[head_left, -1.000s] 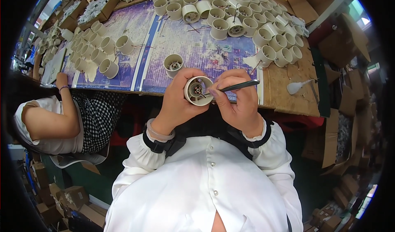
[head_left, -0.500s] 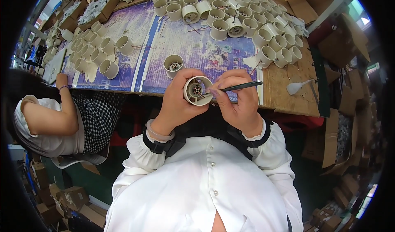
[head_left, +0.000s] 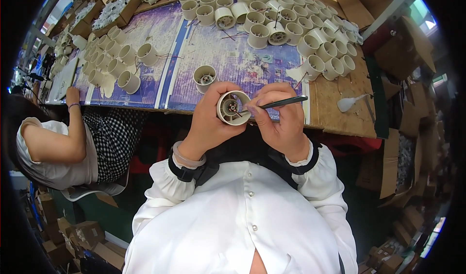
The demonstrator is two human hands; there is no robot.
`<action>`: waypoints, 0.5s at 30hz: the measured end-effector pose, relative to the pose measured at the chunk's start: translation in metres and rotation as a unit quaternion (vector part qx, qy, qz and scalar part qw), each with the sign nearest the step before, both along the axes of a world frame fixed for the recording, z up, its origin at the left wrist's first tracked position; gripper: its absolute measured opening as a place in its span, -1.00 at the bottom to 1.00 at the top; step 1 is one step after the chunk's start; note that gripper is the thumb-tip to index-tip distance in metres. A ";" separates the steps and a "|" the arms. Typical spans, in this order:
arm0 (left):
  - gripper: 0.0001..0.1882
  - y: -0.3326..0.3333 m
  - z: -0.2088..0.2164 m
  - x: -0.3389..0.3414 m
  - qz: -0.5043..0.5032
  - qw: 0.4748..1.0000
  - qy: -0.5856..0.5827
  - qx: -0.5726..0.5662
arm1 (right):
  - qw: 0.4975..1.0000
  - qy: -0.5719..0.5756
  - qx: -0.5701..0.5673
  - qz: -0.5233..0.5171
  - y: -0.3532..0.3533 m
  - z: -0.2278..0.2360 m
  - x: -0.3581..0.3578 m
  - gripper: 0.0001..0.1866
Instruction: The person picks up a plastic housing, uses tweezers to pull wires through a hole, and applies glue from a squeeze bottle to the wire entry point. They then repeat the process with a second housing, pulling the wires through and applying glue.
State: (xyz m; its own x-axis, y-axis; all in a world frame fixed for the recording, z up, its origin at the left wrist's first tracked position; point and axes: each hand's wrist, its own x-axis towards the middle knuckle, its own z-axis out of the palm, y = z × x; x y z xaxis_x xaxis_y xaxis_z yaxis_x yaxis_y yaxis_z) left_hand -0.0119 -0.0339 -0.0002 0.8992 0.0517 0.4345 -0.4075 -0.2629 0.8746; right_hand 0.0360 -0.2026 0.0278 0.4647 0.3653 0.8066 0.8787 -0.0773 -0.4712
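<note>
My left hand [head_left: 206,118] is wrapped round a cream plastic cylindrical housing [head_left: 244,114], its open end facing up at me. A round core with small metal parts and a short wire shows inside it. Between the fingertips and thumb of my right hand [head_left: 281,123] are slim black tweezers [head_left: 286,101], slanting down to the left. Their tip reaches into the housing near the wire; whether it grips the wire is too small to tell. Just beyond my left hand, a similar housing [head_left: 204,77] stands upright on the table.
Many similar housings [head_left: 257,36] crowd the far side of the table [head_left: 233,70], and a smaller group [head_left: 116,65] stands at the left. A white squeeze bottle [head_left: 347,104] lies at the right. Another person [head_left: 53,143] sits at my left. Cardboard boxes [head_left: 388,167] stand at the right.
The tweezers' back end has shifted slightly left, while my hands and the housing stay nearly in place. The person at left has leaned a little further left.
</note>
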 end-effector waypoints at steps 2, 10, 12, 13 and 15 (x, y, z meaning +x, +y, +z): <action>-0.39 0.000 0.000 0.000 0.001 1.000 0.006 -0.002 | 1.000 -0.005 -0.001 0.000 0.000 0.000 0.000 -0.79; -0.41 -0.001 0.002 0.001 0.001 1.000 -0.004 0.009 | 1.000 -0.006 -0.005 -0.016 0.002 -0.002 -0.003 -0.79; -0.41 0.001 0.001 0.001 -0.005 1.000 -0.003 0.026 | 0.999 -0.022 -0.015 -0.019 0.003 0.000 -0.004 -0.79; -0.42 0.002 0.001 0.000 -0.010 0.999 -0.003 0.044 | 0.999 -0.031 -0.020 -0.021 0.003 0.002 -0.005 -0.80; -0.42 0.003 0.003 -0.002 -0.015 0.998 -0.008 0.062 | 0.999 -0.022 -0.016 -0.018 0.002 0.004 -0.005 -0.80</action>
